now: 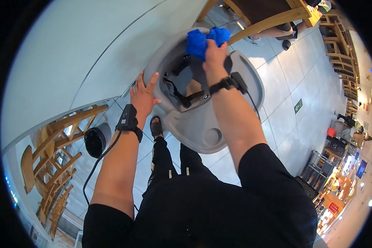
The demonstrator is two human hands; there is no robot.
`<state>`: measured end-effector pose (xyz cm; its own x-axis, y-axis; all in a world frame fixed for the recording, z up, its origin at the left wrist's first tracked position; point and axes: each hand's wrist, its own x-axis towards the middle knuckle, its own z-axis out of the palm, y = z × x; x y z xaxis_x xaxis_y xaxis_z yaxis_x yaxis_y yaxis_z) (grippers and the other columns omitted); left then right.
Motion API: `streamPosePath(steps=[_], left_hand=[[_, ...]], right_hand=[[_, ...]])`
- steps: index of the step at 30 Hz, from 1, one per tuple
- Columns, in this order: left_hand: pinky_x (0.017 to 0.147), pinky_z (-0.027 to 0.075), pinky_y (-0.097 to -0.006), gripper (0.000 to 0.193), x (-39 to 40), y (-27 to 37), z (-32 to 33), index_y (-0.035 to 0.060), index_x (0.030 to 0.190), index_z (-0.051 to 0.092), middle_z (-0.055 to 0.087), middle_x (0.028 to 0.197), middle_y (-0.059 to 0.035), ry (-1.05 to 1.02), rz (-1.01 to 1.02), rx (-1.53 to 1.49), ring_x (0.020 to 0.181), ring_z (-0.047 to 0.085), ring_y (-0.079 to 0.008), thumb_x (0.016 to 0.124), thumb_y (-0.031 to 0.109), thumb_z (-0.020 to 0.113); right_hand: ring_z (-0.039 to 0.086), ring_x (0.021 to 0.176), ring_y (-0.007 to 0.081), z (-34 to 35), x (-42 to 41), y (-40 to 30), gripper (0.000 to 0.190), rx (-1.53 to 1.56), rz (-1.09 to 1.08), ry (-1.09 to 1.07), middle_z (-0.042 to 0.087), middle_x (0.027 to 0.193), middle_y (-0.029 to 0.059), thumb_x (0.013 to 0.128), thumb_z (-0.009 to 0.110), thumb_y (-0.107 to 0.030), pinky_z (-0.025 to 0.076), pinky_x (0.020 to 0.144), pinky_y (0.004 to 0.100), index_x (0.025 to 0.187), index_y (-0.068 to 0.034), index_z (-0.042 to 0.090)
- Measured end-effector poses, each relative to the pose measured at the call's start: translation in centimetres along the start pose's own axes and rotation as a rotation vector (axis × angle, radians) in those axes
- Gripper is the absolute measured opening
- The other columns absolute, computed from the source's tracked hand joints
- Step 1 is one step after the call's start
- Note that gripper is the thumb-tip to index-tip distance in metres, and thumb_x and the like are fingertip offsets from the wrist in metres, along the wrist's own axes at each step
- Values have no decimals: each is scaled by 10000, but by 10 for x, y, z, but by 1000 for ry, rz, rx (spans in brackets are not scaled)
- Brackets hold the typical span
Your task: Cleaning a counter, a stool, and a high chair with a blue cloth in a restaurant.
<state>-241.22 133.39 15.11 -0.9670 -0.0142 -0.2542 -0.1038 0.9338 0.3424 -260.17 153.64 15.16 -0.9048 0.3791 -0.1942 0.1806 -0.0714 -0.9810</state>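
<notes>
In front of me stands a grey plastic child's high chair (189, 127) with a moulded tray and a round cup recess. Black straps with a buckle (183, 99) lie inside its seat. My right hand (215, 57) grips a bunched blue cloth (197, 43) at the far rim of the seat, and part of the cloth sticks up past my fingers. My left hand (144, 96) rests with spread fingers on the chair's left rim, holding nothing. Each wrist wears a black strapped device with a cable.
A white wall or panel (65, 55) rises close on the left. Wooden chairs (55, 148) and a black-lined bin (94, 142) stand at lower left. A wooden chair (266, 18) stands beyond the high chair, near a seated person's leg (272, 32). Tiled floor (282, 83) extends right.
</notes>
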Motion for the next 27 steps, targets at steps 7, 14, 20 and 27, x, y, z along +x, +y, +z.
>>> streamPosePath(steps=[7, 14, 20, 27], left_hand=[[1050, 355, -628, 1125, 3, -1, 1, 370, 1523, 92, 200, 1533, -243, 25, 49, 21, 1351, 383, -436, 698, 262, 850], [1077, 317, -639, 1073, 6, 1, -2, 416, 1515, 168, 176, 1566, -206, -5, -5, -65, 1421, 289, -405, 702, 225, 841], [1043, 353, -583, 1102, 6, 0, 2, 362, 1521, 133, 225, 1527, -234, 36, 71, -37, 1354, 378, -413, 694, 218, 847], [1041, 351, -621, 1101, 8, 3, 1, 374, 1519, 153, 211, 1532, -232, 23, 54, -35, 1367, 358, -428, 684, 226, 855]], right_hand=[[524, 1247, 341, 35, -103, 93, 542, -207, 364, -345, 554, 1342, 213, 870, 599, -162, 387, 1055, 384, 1377, -22, 470], [572, 1145, 416, 1, -7, 87, 413, -880, 97, -513, 579, 1272, 247, 820, 579, -275, 477, 948, 479, 1168, -62, 644], [513, 1129, 415, -30, -10, 159, 451, -1489, -287, -300, 475, 1284, 230, 872, 590, -296, 435, 962, 517, 1291, -129, 570], [558, 1182, 407, -12, -93, 136, 360, -1861, -147, -1191, 580, 1281, 192, 887, 560, -196, 458, 924, 581, 1208, -55, 643]])
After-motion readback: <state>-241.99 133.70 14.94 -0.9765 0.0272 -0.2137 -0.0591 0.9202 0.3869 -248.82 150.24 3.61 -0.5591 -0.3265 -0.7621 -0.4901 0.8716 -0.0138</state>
